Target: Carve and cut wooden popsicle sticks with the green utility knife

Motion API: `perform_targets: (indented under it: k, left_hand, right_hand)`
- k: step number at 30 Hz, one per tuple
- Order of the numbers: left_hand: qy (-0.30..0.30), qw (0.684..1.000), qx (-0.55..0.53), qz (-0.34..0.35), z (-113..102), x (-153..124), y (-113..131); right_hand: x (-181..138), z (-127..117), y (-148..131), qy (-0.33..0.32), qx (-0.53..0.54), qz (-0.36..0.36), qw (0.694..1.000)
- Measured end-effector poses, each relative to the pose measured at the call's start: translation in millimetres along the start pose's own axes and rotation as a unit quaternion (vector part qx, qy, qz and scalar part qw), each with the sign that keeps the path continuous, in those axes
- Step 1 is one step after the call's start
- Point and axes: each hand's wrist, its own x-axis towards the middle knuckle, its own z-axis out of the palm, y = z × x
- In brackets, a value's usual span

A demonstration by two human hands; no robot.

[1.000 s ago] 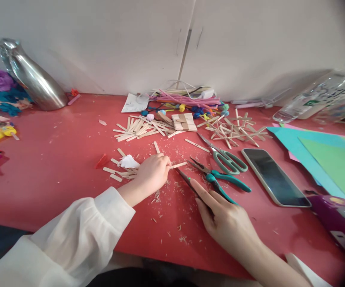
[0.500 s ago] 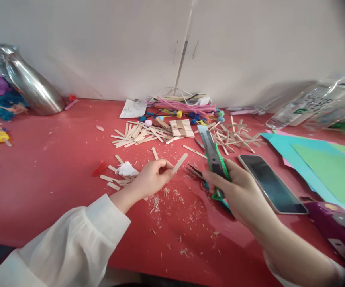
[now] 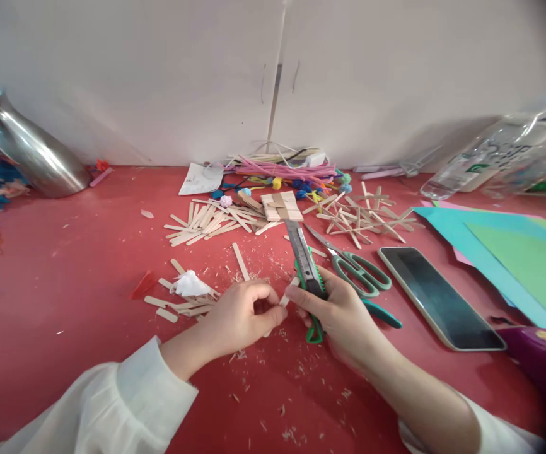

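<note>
Between the fingertips of my left hand [image 3: 247,312] is a wooden craft stick [image 3: 290,292], pointing up and to the right. My right hand [image 3: 343,312] is wrapped round a green utility knife [image 3: 307,261] whose blade is out and points away from me. The right thumb tip is at the stick's far end; whether it presses on it I cannot tell. Wood shavings [image 3: 285,410] litter the red table around both hands. Just left of my left hand, several craft sticks [image 3: 192,309] lie beside a crumpled white tissue [image 3: 190,284].
Green-handled scissors [image 3: 358,271] and a phone [image 3: 436,296] lie right of my right hand. Beyond are heaps of craft sticks [image 3: 207,221], a bundled stack [image 3: 281,207] and pink pipe cleaners [image 3: 285,169]. Coloured paper [image 3: 523,258], a plastic bottle [image 3: 478,161] and a steel jug [image 3: 36,145] stand at the sides.
My right hand has moved left and down with the utility knife, to right beside the craft stick in my left hand. The scissors now show. The view has shifted slightly.
</note>
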Motion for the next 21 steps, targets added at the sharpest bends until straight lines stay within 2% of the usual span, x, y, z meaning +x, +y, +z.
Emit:
perform_targets:
  k: [6, 10, 16, 21]
  left_hand:
    - [-0.033, 0.999, -0.027, 0.014, -2.2, -1.6, 4.9]
    - [-0.072, 0.996, -0.043, -0.022, -4.5, -3.3, 7.0]
    - [-0.039, 0.996, -0.075, -0.041, -3.8, -2.9, -0.3]
    - [0.000, 1.000, -0.022, -0.017, -1.1, -2.8, 1.3]
  right_hand:
    - [-0.2, -3.3, -1.3, -0.019, -0.016, -0.001, 1.000]
    - [-2.0, -5.0, -5.0, -0.037, 0.002, 0.018, 0.999]
    - [-3.0, -4.0, -7.0, -0.045, 0.020, 0.038, 0.998]
    - [-3.2, -5.1, -2.8, -0.027, 0.017, 0.021, 0.999]
